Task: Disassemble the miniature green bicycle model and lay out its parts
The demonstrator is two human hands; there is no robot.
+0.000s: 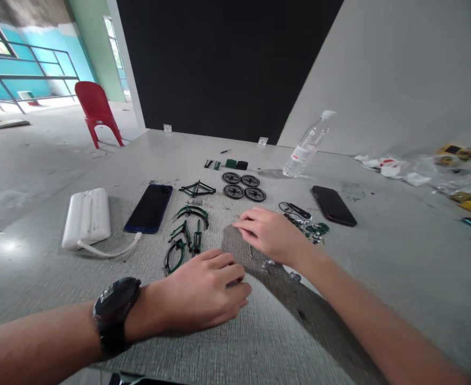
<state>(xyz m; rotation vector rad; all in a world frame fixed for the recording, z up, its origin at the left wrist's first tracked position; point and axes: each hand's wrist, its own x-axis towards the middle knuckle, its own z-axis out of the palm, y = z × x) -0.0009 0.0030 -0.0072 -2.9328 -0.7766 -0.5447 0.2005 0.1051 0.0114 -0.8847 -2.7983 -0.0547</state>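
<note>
My right hand [269, 232] reaches over the middle of the table, thumb and fingertips pinched together at the surface; anything between them is too small to make out. Nearer me, my left hand [207, 289] rests with its fingers curled in, and what they hold, if anything, is hidden. Just beyond it lie a green and black ring-shaped part [175, 258], a forked part [197, 237] and curved miniature mudguards [193, 212]. Farther back are a small bicycle frame [197, 189] and several black spoked wheels [244, 186]. Beneath my right hand lies a thin metal rod [251, 251].
Small black and green parts [315, 231] lie right of my right hand, beside a dark phone [333, 205]. A clear bottle [308, 145] stands behind. On the left, a white power bank [86, 218] is cabled to another phone [149, 208]. Plastic wrappers [411, 168] lie far right.
</note>
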